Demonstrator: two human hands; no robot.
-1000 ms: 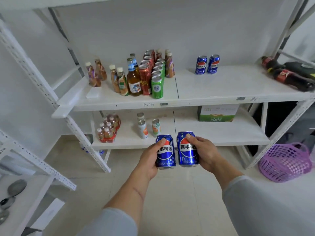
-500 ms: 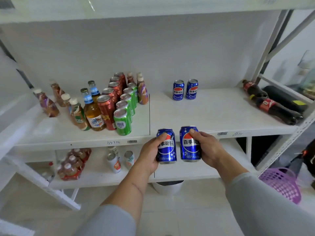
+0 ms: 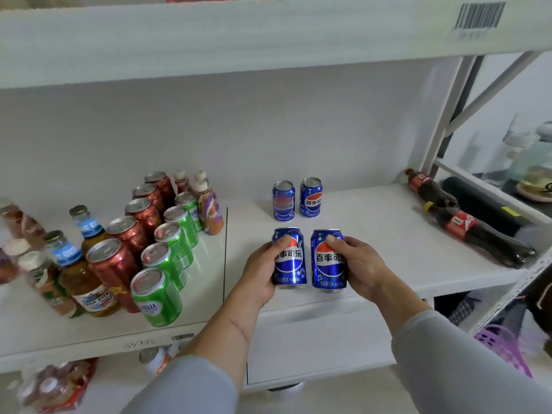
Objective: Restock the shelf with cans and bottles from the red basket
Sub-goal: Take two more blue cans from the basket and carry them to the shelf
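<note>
My left hand [image 3: 260, 273] grips a blue Pepsi can [image 3: 290, 265] and my right hand [image 3: 360, 267] grips a second blue Pepsi can [image 3: 328, 264]. Both cans stand upright side by side over the front part of the white middle shelf [image 3: 388, 234]; whether they touch the board I cannot tell. Behind them, near the back wall, stand two more blue Pepsi cans [image 3: 283, 200] [image 3: 310, 197]. The red basket is not in view.
Left of the seam stand rows of red cans [image 3: 115, 270], green cans [image 3: 156, 297] and several bottles [image 3: 86, 282]. Two cola bottles [image 3: 475, 234] lie at the shelf's right end. An upper shelf [image 3: 239, 34] overhangs. A purple basket [image 3: 501, 351] sits low right.
I have stepped closer and both hands have carried the two cans up and forward, from below the shelf edge to over the middle shelf, in front of the two standing cans.
</note>
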